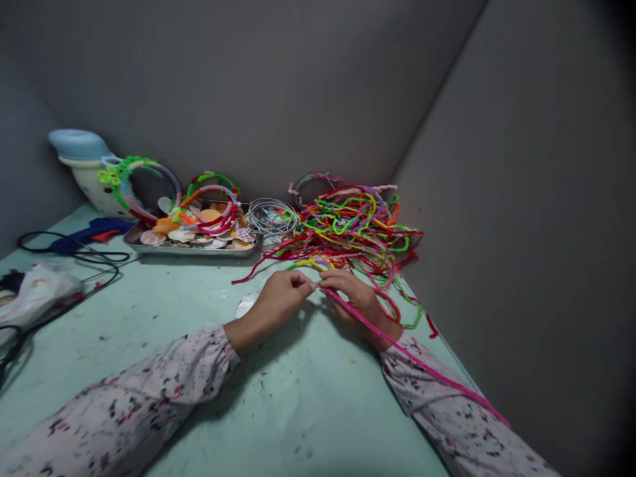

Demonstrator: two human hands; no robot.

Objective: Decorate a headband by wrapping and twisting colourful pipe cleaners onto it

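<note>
Both hands meet over the table in the middle of the view. With its fingertips pinched, my left hand (285, 295) grips the near end of a bright pink pipe cleaner (422, 364). The rest of that stem runs across my right wrist and along the right sleeve. My right hand (355, 298) is closed around a hoop wrapped in coloured pipe cleaner (318, 264), yellow and purple at its far side and red by the wrist. The fingers hide much of the hoop and the exact spot where the pink stem meets it.
A metal tray (199, 251) of seashells has wrapped hoops (173, 185) resting on it. Right of it are a grey wire coil (271, 218) and a tangled pipe cleaner pile (348, 222). Leftward are a bottle (92, 175), a blue glue gun (89, 233), its cable and a plastic bag (44, 291).
</note>
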